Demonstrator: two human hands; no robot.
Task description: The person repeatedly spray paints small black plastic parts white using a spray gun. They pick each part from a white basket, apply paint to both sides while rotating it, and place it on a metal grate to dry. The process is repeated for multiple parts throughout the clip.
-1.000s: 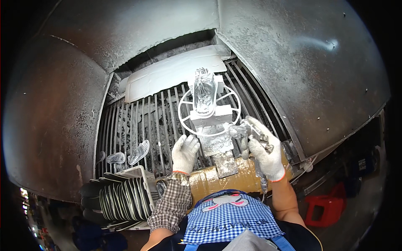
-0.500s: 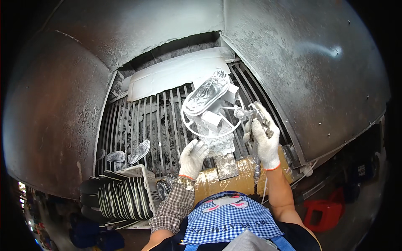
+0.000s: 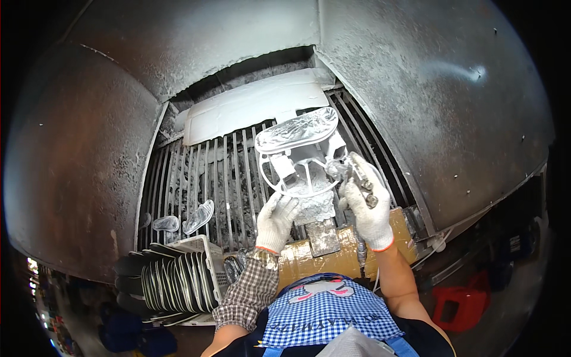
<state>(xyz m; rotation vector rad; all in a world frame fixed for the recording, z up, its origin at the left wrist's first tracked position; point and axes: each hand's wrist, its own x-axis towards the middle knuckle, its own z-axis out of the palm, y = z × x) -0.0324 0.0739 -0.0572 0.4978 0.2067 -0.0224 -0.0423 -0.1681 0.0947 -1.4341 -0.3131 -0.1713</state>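
Note:
My right gloved hand (image 3: pixel 373 208) is wrapped round a spray gun (image 3: pixel 364 181), its paint-crusted nozzle end turned toward the turntable. In front of me stands a white-coated round wire turntable (image 3: pixel 308 194) with spokes and block supports. A sole-shaped piece (image 3: pixel 297 131) lies across the blocks, its face covered in shiny, wrinkled silvery film and its rim white. My left gloved hand (image 3: pixel 276 221) is at the turntable's near-left rim, fingers stretched out and holding nothing; whether the fingertips touch the rim I cannot tell. Below the turntable is a caked white base (image 3: pixel 315 208).
Dark metal walls (image 3: pixel 428 113) enclose a slatted metal grate (image 3: pixel 238 178). A pale board (image 3: pixel 256 104) lies at the back. Two small film-covered soles (image 3: pixel 198 216) rest at left. A white basket (image 3: pixel 208 262) of stacked soles stands near left; a tape-wrapped roll (image 3: pixel 291 260) crosses the front.
The turntable has rotated, taking the film-covered piece from a steep slant to nearly crosswise. My right hand with the spray gun has shifted slightly left and nearer; my left hand stays by the rim.

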